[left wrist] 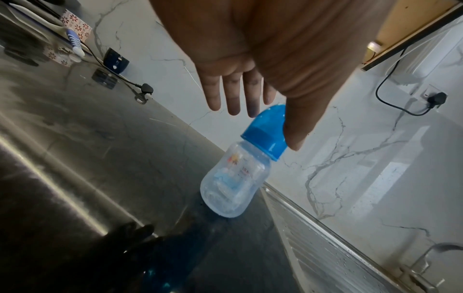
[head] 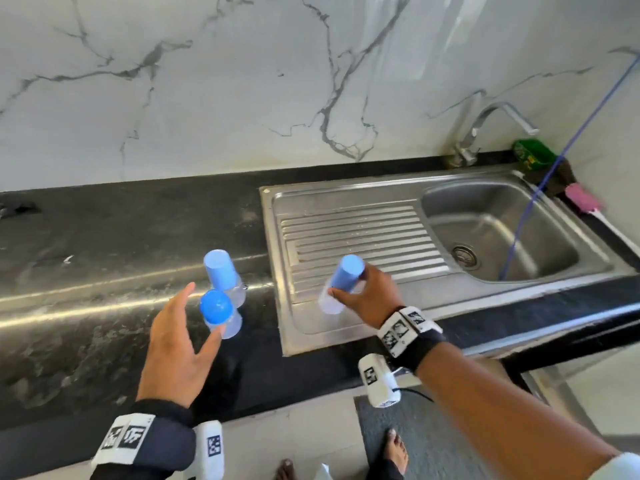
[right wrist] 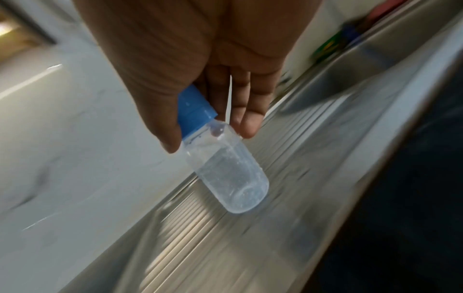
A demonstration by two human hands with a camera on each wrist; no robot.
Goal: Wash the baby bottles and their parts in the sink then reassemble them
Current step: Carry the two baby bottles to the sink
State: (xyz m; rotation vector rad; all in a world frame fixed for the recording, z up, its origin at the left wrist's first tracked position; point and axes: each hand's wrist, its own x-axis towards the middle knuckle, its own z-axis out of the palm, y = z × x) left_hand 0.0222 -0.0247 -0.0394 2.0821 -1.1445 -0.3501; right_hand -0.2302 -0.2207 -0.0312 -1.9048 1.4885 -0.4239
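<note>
Black worktop, steel drainboard | left hand spread, thumb touching round-capped bottle | right hand gripping slim bottle's cap above drainboard

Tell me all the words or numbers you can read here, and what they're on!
None can be read.
Round-capped bottle: small red print and a cartoon picture, too blurred to read.
Wrist bands: black-and-white square code patterns, no words.
Green packet by the tap: yellow print, too small.
Bottle in right hand: no print visible.
</note>
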